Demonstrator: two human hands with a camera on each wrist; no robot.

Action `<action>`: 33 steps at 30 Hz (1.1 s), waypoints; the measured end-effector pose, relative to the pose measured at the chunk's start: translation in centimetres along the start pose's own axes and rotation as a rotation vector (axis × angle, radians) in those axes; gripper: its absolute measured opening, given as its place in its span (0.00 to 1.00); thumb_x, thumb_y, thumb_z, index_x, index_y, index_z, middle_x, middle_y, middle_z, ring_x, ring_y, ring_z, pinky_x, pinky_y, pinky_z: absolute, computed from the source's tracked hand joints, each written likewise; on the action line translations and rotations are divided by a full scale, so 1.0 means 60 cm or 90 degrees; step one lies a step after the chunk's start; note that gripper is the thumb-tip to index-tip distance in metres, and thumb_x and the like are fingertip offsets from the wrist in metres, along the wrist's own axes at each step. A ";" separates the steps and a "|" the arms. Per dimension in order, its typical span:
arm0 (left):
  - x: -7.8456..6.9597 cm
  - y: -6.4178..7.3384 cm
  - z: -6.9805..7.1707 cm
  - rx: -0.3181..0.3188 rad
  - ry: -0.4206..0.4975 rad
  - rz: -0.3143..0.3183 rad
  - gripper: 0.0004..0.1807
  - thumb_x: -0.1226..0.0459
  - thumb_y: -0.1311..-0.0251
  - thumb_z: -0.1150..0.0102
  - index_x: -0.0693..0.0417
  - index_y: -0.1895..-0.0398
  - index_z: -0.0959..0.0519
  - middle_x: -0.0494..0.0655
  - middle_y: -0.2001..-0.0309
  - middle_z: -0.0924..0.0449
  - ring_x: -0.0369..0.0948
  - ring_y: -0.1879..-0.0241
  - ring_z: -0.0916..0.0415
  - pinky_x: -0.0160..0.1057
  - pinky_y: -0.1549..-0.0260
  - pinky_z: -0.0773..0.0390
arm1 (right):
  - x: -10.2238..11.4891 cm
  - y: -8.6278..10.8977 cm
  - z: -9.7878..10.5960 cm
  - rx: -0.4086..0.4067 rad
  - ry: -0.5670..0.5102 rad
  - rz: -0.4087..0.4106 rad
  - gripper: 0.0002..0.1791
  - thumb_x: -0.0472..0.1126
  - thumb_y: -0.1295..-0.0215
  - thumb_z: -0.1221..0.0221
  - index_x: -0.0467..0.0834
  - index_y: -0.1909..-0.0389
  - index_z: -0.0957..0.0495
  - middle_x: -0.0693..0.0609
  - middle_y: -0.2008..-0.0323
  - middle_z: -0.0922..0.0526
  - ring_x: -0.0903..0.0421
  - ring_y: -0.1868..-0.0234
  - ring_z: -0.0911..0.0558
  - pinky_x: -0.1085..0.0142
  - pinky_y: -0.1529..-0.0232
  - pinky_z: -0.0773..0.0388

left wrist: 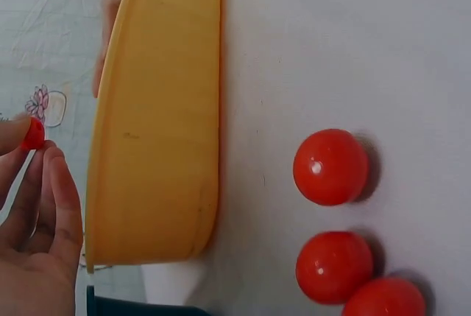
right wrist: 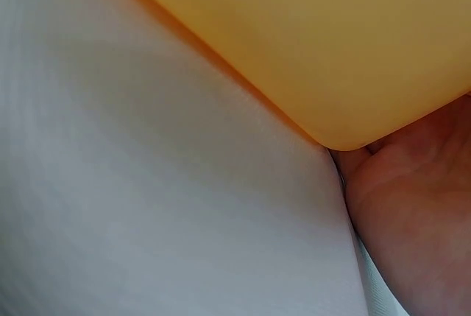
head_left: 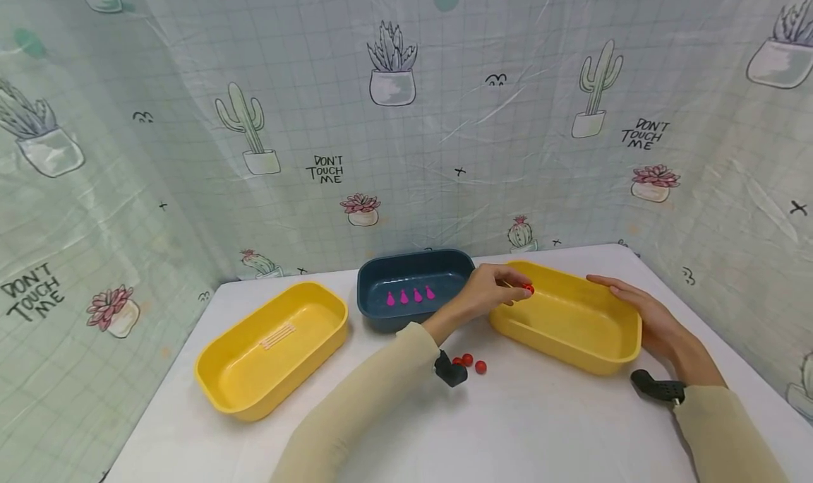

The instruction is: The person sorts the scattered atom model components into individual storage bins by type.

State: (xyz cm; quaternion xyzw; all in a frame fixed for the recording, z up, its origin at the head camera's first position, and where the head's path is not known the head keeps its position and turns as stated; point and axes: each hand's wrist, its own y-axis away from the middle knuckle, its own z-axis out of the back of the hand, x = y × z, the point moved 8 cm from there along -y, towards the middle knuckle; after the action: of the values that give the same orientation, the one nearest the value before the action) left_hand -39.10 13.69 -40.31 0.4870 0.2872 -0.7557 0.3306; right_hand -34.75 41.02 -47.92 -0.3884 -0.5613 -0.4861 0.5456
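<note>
My left hand (head_left: 486, 291) pinches a small red ball (head_left: 528, 288) between thumb and fingertips, over the left end of the right yellow tub (head_left: 571, 356). In the left wrist view the same ball (left wrist: 34, 134) shows at the fingertips, beside the tub's wall (left wrist: 158, 132). On the white table, below the left wrist, lie 3 more red balls (head_left: 480, 367), two of them close together. My right hand (head_left: 651, 318) rests against the outer right side of the right tub, its fingers extended along the wall; the right wrist view shows its palm (right wrist: 419, 205) by the tub's corner.
A dark blue tub (head_left: 381, 322) with several pink pieces (head_left: 417, 296) stands at the back middle. At the left, another yellow tub (head_left: 209, 380) holds several thin pale sticks (head_left: 277, 335). A patterned curtain (head_left: 444, 130) hangs behind and beside the white table (head_left: 508, 433).
</note>
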 end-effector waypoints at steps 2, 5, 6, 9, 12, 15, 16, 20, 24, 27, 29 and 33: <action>0.002 -0.004 -0.006 0.008 -0.003 0.000 0.12 0.60 0.34 0.31 0.53 0.51 0.13 0.40 0.60 0.13 0.38 0.63 0.17 0.28 0.62 0.16 | -0.002 -0.001 0.000 -0.002 0.006 -0.004 0.31 0.55 0.17 0.59 0.56 0.18 0.45 0.78 0.37 0.27 0.69 0.41 0.18 0.69 0.42 0.18; 0.004 -0.009 -0.013 0.012 -0.010 0.009 0.11 0.61 0.35 0.31 0.52 0.52 0.13 0.39 0.61 0.13 0.36 0.64 0.17 0.32 0.60 0.14 | -0.004 -0.004 0.000 -0.010 0.016 -0.012 0.31 0.57 0.17 0.58 0.57 0.18 0.45 0.78 0.37 0.28 0.70 0.41 0.18 0.69 0.42 0.18; 0.005 -0.010 -0.014 0.010 -0.014 0.014 0.10 0.61 0.35 0.30 0.52 0.52 0.12 0.39 0.62 0.14 0.37 0.64 0.17 0.34 0.59 0.13 | -0.004 -0.005 0.000 -0.011 0.019 -0.012 0.31 0.57 0.17 0.58 0.57 0.18 0.45 0.78 0.37 0.28 0.70 0.41 0.18 0.69 0.42 0.18; 0.003 -0.016 -0.016 0.005 -0.031 0.020 0.09 0.60 0.35 0.30 0.51 0.54 0.12 0.38 0.64 0.14 0.40 0.65 0.16 0.38 0.58 0.12 | -0.003 -0.007 0.000 -0.010 0.024 -0.009 0.31 0.57 0.17 0.58 0.56 0.18 0.45 0.78 0.37 0.28 0.72 0.41 0.19 0.70 0.42 0.18; 0.000 -0.026 -0.022 0.008 -0.043 0.023 0.09 0.60 0.36 0.30 0.51 0.55 0.12 0.38 0.65 0.14 0.41 0.65 0.16 0.39 0.59 0.12 | 0.000 -0.007 0.002 -0.007 0.022 -0.003 0.31 0.56 0.17 0.59 0.54 0.18 0.44 0.78 0.39 0.27 0.72 0.42 0.20 0.70 0.44 0.18; -0.001 -0.039 -0.030 0.017 -0.056 0.032 0.08 0.60 0.36 0.29 0.50 0.57 0.11 0.38 0.66 0.14 0.40 0.65 0.15 0.37 0.61 0.12 | 0.001 -0.004 0.002 -0.002 0.022 -0.004 0.31 0.55 0.17 0.59 0.54 0.18 0.44 0.79 0.38 0.27 0.71 0.41 0.20 0.70 0.43 0.18; -0.001 -0.043 -0.033 0.020 -0.058 0.036 0.08 0.60 0.37 0.29 0.50 0.57 0.11 0.37 0.66 0.14 0.40 0.65 0.15 0.36 0.61 0.12 | 0.001 -0.003 0.003 -0.004 0.021 -0.006 0.31 0.56 0.17 0.59 0.55 0.18 0.44 0.78 0.38 0.27 0.71 0.41 0.20 0.69 0.43 0.18; 0.003 -0.059 -0.046 0.032 -0.068 0.054 0.08 0.60 0.37 0.29 0.51 0.57 0.11 0.36 0.66 0.14 0.37 0.67 0.16 0.31 0.65 0.14 | 0.000 0.000 0.003 -0.006 0.018 -0.011 0.31 0.56 0.17 0.58 0.56 0.18 0.45 0.78 0.37 0.27 0.69 0.40 0.19 0.68 0.42 0.18; 0.008 -0.073 -0.057 0.038 -0.071 0.068 0.08 0.59 0.37 0.29 0.50 0.58 0.11 0.36 0.67 0.14 0.35 0.68 0.18 0.30 0.65 0.15 | -0.001 0.000 0.004 -0.007 0.016 -0.008 0.31 0.55 0.17 0.59 0.54 0.18 0.44 0.77 0.37 0.26 0.69 0.41 0.19 0.68 0.43 0.17; 0.009 -0.080 -0.065 0.048 -0.073 0.069 0.08 0.59 0.37 0.28 0.50 0.59 0.11 0.36 0.66 0.14 0.37 0.67 0.18 0.31 0.64 0.14 | -0.001 -0.002 0.005 -0.009 0.016 -0.009 0.31 0.55 0.17 0.58 0.54 0.18 0.44 0.77 0.37 0.26 0.70 0.41 0.19 0.69 0.44 0.17; 0.010 -0.083 -0.072 0.058 -0.075 0.067 0.07 0.59 0.37 0.29 0.50 0.59 0.11 0.37 0.65 0.15 0.38 0.67 0.18 0.32 0.62 0.14 | 0.000 -0.003 0.006 -0.010 0.013 -0.009 0.31 0.55 0.17 0.58 0.54 0.18 0.44 0.77 0.37 0.26 0.70 0.41 0.19 0.69 0.44 0.17; 0.015 -0.088 -0.084 0.069 -0.088 0.079 0.06 0.60 0.37 0.29 0.49 0.59 0.11 0.38 0.65 0.16 0.41 0.66 0.19 0.37 0.59 0.13 | 0.001 -0.004 0.007 -0.007 0.003 -0.008 0.30 0.55 0.16 0.58 0.53 0.18 0.43 0.77 0.38 0.25 0.69 0.41 0.19 0.68 0.44 0.17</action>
State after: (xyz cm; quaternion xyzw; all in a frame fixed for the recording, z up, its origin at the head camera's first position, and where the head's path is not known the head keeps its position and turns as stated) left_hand -40.72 20.54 -42.40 0.4677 0.1917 -0.7798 0.3692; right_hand -35.06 41.39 -47.89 -0.3870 -0.5598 -0.4933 0.5418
